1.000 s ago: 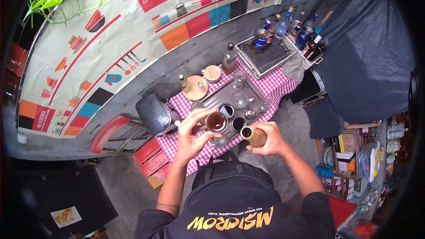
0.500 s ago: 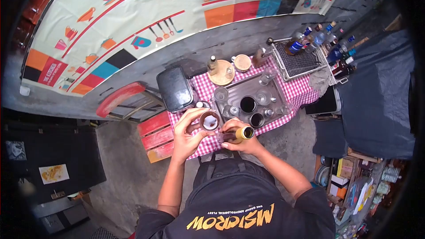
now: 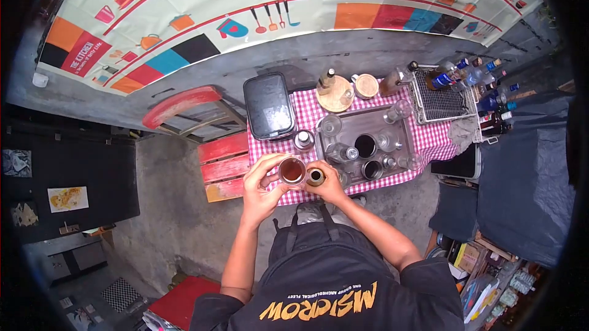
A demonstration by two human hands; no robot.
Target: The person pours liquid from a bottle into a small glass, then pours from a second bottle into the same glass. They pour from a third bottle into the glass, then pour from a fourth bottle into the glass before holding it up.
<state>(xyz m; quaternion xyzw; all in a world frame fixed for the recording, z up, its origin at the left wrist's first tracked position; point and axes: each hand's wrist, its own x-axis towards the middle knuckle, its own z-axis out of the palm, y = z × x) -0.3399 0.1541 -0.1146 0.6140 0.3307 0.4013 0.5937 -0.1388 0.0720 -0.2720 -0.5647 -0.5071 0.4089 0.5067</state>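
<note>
My left hand is wrapped round a glass with reddish-brown liquid in it, seen from above. Close beside it, my right hand grips a dark bottle, whose open mouth points up at the camera. Most of the bottle's body is hidden under its neck and my fingers. Just beyond the hands, a grey tray holds several glasses and clear bottles, and two dark-looking cups. A silver-topped shaker or jar stands left of the tray.
A pink checkered cloth covers the table. At its back are a black lidded box, a round wooden board with a bottle, and a mug. A wire rack and several bottles stand right. A red slatted bench is left.
The bottle has turned more upright, its mouth now facing up. The glass shows brown liquid where pale foam was visible. The view has shifted, so the table appears further right.
</note>
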